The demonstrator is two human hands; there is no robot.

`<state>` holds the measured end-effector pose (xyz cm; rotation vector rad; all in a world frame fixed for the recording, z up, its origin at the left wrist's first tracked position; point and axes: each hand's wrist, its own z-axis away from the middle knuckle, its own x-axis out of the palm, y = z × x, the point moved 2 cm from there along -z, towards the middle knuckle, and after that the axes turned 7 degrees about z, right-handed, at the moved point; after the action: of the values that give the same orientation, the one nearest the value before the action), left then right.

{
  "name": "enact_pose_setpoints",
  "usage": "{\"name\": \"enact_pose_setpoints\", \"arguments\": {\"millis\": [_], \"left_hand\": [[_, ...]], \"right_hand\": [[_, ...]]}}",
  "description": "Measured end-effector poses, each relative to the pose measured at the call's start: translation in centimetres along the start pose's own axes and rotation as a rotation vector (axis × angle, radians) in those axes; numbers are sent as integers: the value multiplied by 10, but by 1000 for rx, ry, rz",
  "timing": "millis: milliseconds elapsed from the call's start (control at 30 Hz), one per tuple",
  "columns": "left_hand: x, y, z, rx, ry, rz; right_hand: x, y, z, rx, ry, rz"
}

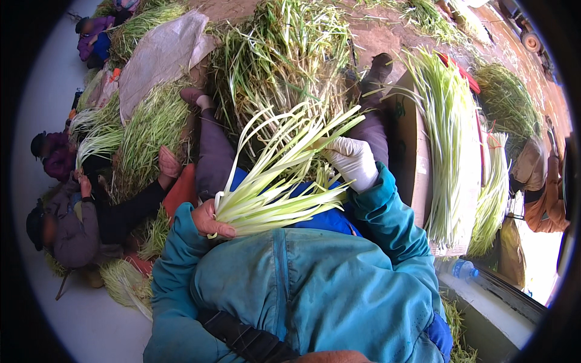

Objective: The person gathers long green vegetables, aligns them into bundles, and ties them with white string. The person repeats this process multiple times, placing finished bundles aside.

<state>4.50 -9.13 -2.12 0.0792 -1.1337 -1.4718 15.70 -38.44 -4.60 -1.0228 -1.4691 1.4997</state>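
My bare left hand grips the pale lower ends of a loose bunch of long, flat green leaves, which look like blanched garlic chives. The bunch fans up and right across my lap, over a blue cloth. My right hand, in a whitish glove, is curled at the bunch's upper right side, its fingertips pinching a green leaf. Past the bunch, between my legs, rises a large heap of uncleaned stalks with dry, brownish leaves mixed in.
At my right, a cardboard box carries a long row of cleaned pale stalks; a tied bundle lies beyond. A plastic bottle lies near the ledge. Several people sit leftward among heaps and a woven sheet.
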Motion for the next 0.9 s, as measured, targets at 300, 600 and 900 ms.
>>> {"name": "enact_pose_setpoints", "arguments": {"millis": [300, 600, 900], "left_hand": [[-1, -1, 0, -12, 10, -40], [0, -6, -5, 14, 7, -2], [0, -9, -4, 71, 34, 8]], "right_hand": [[10, 8, -3, -154, 2, 231], [6, -22, -4, -393, -14, 817], [-60, 17, -10, -146, 260, 1030]]}}
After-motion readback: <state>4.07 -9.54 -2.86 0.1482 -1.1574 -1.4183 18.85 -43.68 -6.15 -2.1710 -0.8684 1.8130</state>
